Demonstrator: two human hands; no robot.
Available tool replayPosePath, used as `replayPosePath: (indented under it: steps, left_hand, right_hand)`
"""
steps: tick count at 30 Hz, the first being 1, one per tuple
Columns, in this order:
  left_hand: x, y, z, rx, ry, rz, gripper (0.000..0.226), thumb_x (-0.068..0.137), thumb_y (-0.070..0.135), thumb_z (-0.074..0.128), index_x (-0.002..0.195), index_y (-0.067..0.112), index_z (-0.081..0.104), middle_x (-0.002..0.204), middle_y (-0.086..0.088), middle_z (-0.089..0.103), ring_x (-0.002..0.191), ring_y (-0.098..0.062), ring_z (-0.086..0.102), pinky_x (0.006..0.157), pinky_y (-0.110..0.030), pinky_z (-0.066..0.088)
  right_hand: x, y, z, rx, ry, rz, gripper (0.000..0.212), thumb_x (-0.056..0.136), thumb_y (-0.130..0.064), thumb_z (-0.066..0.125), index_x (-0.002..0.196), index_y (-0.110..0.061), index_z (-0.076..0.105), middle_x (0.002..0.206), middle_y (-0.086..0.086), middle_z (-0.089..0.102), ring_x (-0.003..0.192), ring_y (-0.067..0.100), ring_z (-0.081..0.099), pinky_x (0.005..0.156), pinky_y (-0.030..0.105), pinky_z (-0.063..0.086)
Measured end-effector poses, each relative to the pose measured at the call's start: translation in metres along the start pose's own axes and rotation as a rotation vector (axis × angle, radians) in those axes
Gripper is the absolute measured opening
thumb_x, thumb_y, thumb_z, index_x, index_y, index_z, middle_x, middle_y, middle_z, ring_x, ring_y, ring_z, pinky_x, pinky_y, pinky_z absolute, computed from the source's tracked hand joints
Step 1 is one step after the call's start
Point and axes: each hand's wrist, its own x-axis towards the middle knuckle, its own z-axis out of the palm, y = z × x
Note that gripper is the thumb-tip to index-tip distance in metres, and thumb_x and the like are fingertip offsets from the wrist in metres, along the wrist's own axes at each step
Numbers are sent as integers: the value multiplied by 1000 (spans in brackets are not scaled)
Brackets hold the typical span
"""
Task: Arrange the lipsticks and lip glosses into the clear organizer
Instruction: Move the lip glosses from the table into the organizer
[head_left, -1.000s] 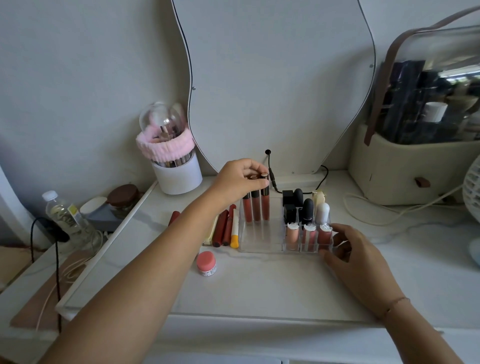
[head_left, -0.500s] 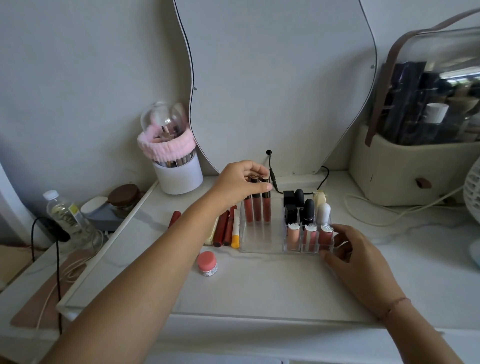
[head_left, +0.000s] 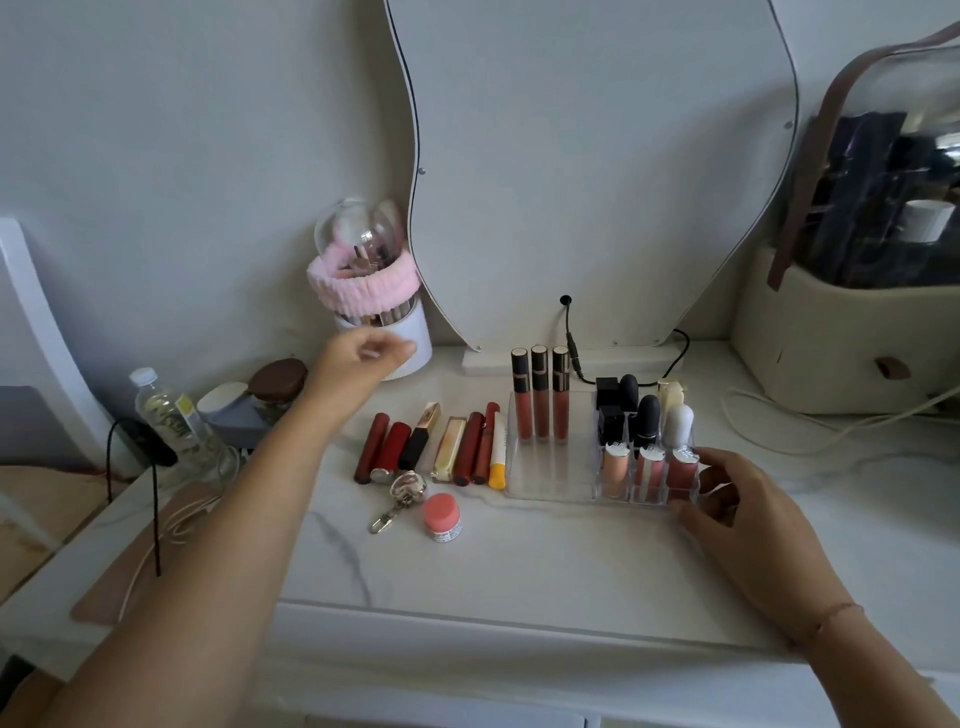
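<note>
- Step in hand: between placements, in my judgement. The left hand (head_left: 363, 358) hangs in the air above the far end of the loose row, just in front of the white brush holder (head_left: 423, 332). It is blurred, with fingers loosely bent and nothing visible in them.
- The right hand (head_left: 727, 501) steadies the clear organizer (head_left: 545, 480), with the thumb at its front edge and the fingers curled round its right front corner.
- Organizer contents:
  - Three tall lip glosses (head_left: 540, 397) stand upright along the back of the wide left compartment; its front part is bare.
  - Black lipsticks (head_left: 628, 395) and a white tube (head_left: 679, 426) stand in the right-hand cells.
  - Three pink glosses (head_left: 649, 470) stand in the front cells.
- Outstanding: seven tubes lie side by side on the marble tabletop (head_left: 519, 571), just left of the organizer. They run from a dark red tube (head_left: 371, 447) at the far left to a white-and-yellow tube (head_left: 497, 454) just beside the organizer wall.
- A pink-lidded jar (head_left: 441, 517) and a key-ring charm (head_left: 408, 491) lie in front of the row. Whether they belong to the task cannot be told.
- Next move, as judged: the left hand lowers to one tube, pinches it and stands it upright in the bare front of the left compartment. The three standing glosses could be knocked over, so the right hand should hold the organizer firmly.
</note>
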Motion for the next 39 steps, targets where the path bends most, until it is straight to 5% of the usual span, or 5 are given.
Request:
replayPosePath:
  steps: [5,13,19,27,39]
  left_hand:
    - [-5,-67,-4,260,-94,-259,36,75,34,74,99,8,68,99,-12,70,86,-21,62,83,-33,47]
    - [2,-73,5,402,-40,-254,27,77,30,70,92,8,73,96,-11,72,92,-26,64,84,-36,48]
    - [3,-57,-1,28,3,-328,26,81,19,69,101,3,69,82,-10,66,73,-19,60,69,-30,52]
    - [-9,38,2,-373,-20,12,12,85,12,64,89,23,68,88,2,68,79,-6,65,66,-14,53]
    - [-56,51,89,-208,7,124,17,73,18,76,89,21,70,82,5,72,78,-4,66,73,-17,51]
  right_hand:
    - [0,-1,-1,-10,-4,-2,44,77,-16,71,119,-20,56,87,-3,61,73,9,56,59,20,40]
    - [-1,-3,-2,-5,3,3,42,76,-13,72,115,-19,58,82,-3,61,71,11,57,57,19,38]
    - [0,-1,-2,4,4,-3,42,75,-11,71,115,-18,58,84,-2,62,70,14,58,59,23,40]
    - [0,1,-1,22,3,2,41,76,-14,70,113,-25,57,81,-4,60,69,10,56,57,20,38]
    - [0,1,-1,19,0,14,45,78,-18,69,121,-20,56,84,0,60,72,14,56,63,24,40]
